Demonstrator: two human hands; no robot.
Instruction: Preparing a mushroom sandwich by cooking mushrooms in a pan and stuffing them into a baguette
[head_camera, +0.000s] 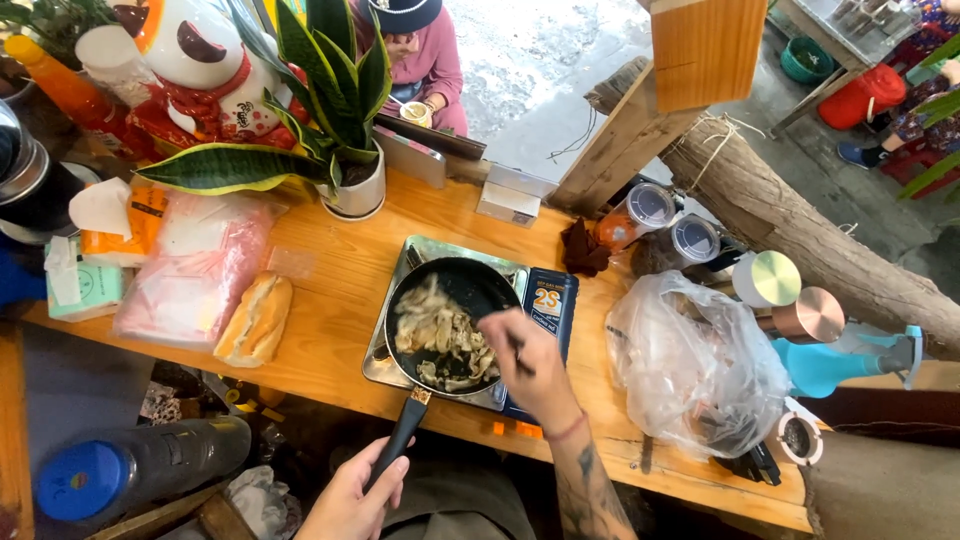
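We cannot make out the utensil under the right hand (535, 360); the clear bag's (695, 370) dark contents stay unclear; the blue-capped bottle (130, 470) and steel pot (25, 170) are cut off at the left edge.

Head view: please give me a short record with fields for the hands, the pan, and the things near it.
left hand: grips the black pan handle
right hand: holds a thin utensil over the food
pan: black, on a small stove, with pale cooked pieces
left of pan: bread roll, pink plastic bag
right of pan: clear plastic bag
surface: wooden counter
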